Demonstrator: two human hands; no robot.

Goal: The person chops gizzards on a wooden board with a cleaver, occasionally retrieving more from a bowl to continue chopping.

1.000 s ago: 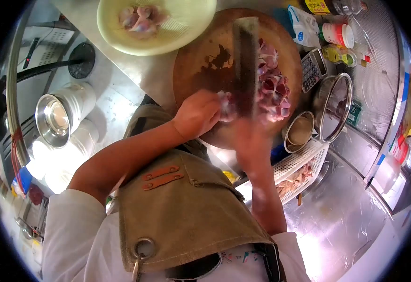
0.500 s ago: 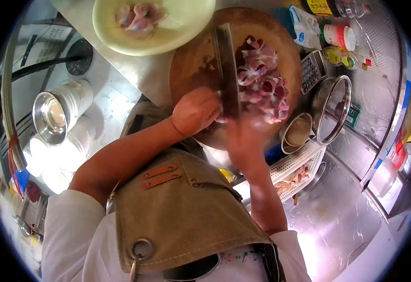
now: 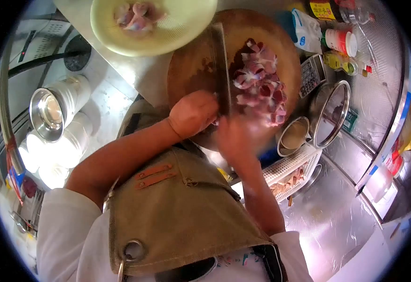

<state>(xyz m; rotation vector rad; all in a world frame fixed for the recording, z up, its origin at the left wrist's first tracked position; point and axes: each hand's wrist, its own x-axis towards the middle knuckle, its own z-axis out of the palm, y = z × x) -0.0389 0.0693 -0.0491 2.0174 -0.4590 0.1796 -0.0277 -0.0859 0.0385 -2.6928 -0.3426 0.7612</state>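
Observation:
My left hand [image 3: 194,113] is closed at the near left part of the round wooden board [image 3: 184,56], its fingers curled over a small piece of meat that barely shows. Close beside it on the right, my right hand [image 3: 236,138] is wrapped round the near end of a cleaver [image 3: 223,70]; the hand is blurred. The blade stands on edge and points away from me across the board. To its right lies a pile of cut pink and dark red meat pieces [image 3: 262,89].
A pale green basket [image 3: 177,40] with several meat pieces overlaps the board's far left. At the right are a calculator [image 3: 312,75], a metal bowl [image 3: 319,117], a smaller bowl [image 3: 280,143], bottles and a white basket [image 3: 311,164] with meat. White containers [image 3: 76,89] stand left.
My right hand and the cleaver have shifted slightly left, toward my left hand. The whole view has moved a little. My left hand stays closed at the same part of the board.

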